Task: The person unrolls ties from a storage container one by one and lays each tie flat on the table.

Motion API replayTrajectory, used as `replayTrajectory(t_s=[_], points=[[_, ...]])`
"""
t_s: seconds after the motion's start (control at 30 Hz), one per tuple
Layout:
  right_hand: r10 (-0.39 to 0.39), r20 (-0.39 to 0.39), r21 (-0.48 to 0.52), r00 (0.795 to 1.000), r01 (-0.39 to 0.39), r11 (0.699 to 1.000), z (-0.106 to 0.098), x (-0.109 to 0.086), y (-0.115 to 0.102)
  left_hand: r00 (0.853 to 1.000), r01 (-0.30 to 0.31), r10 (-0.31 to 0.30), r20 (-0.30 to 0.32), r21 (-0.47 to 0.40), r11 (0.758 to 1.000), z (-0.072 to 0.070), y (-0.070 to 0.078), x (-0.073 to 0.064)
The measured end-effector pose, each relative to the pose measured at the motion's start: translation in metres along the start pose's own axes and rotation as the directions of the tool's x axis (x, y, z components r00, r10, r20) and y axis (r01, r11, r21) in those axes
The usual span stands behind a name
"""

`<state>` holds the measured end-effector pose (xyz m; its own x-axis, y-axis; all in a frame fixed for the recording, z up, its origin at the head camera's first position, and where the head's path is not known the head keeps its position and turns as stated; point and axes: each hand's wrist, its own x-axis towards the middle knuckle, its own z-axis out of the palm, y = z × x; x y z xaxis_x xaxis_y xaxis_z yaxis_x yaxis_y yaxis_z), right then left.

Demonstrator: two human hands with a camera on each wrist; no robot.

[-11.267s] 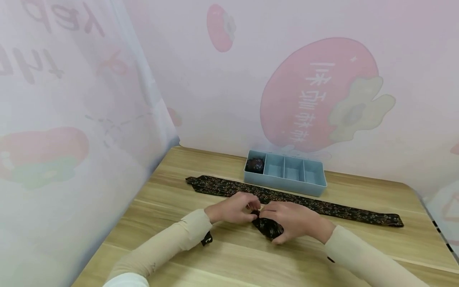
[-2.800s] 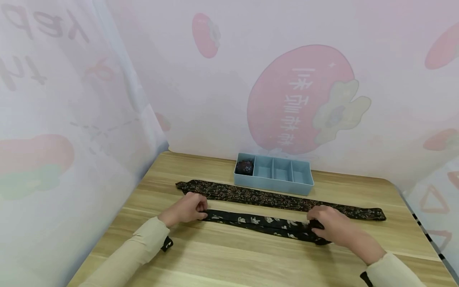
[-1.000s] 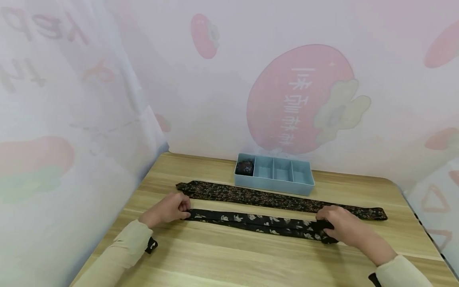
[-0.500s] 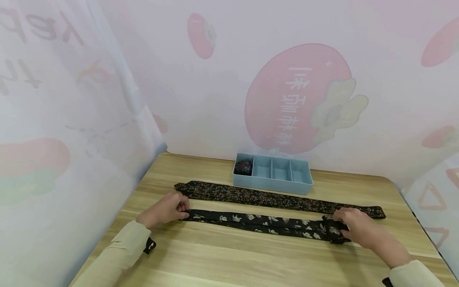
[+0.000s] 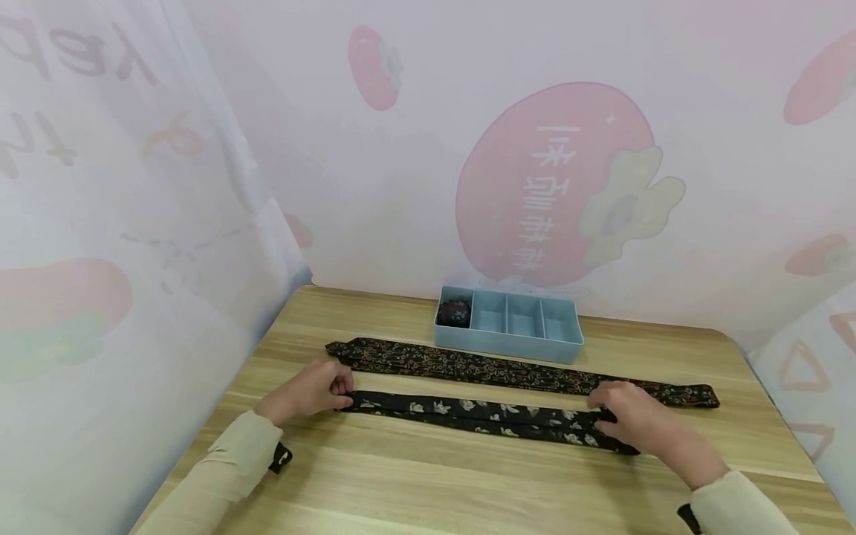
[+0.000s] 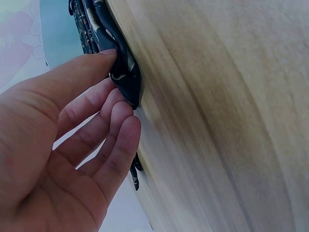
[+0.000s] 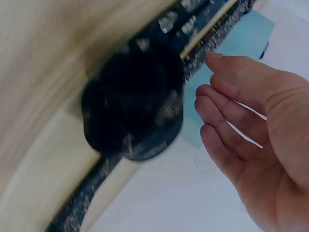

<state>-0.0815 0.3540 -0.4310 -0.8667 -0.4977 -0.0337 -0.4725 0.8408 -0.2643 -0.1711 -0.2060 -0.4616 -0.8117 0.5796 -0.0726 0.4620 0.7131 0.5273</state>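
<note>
A black necktie with pale flowers (image 5: 468,411) lies stretched crosswise on the wooden table, the near one of two. My left hand (image 5: 313,388) pinches its left end between thumb and fingers, also seen up close where the thumb (image 6: 91,65) presses the dark cloth. My right hand (image 5: 638,420) is over the right end and partly hides it. In the right wrist view that end stands as a dark looped fold (image 7: 133,104), blurred, beside my relaxed fingers, with a gap between. Behind lies a second necktie (image 5: 468,364), black with small reddish and gold figures, laid straight.
Beyond the ties stands a pale blue tray (image 5: 508,340) with several compartments. A dark rolled bundle (image 5: 455,313) fills its leftmost one; the others hold nothing. A printed cloth (image 5: 401,186) hangs behind the table (image 5: 428,483) and along its left side.
Earlier both hands worked on the bunched flowered tie; it was then drawn out straight, my left hand shifting left. Over the last half second my right hand has moved left over the right end.
</note>
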Motion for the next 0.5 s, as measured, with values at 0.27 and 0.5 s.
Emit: replayTrajectory(t_s=[0.27, 0.5], points=[[-0.042, -0.006, -0.066, 0.999, 0.042, 0.997, 0.014, -0.001, 0.001, 1.000, 0.012, -0.012, 0.007, -0.017, 1.000, 0.000, 0.000, 0.000], [0.008, -0.056, -0.092, 0.998, -0.013, 0.996, 0.008, -0.014, 0.011, 1.000, -0.002, 0.003, 0.014, -0.028, 1.000, 0.001, -0.007, 0.001]])
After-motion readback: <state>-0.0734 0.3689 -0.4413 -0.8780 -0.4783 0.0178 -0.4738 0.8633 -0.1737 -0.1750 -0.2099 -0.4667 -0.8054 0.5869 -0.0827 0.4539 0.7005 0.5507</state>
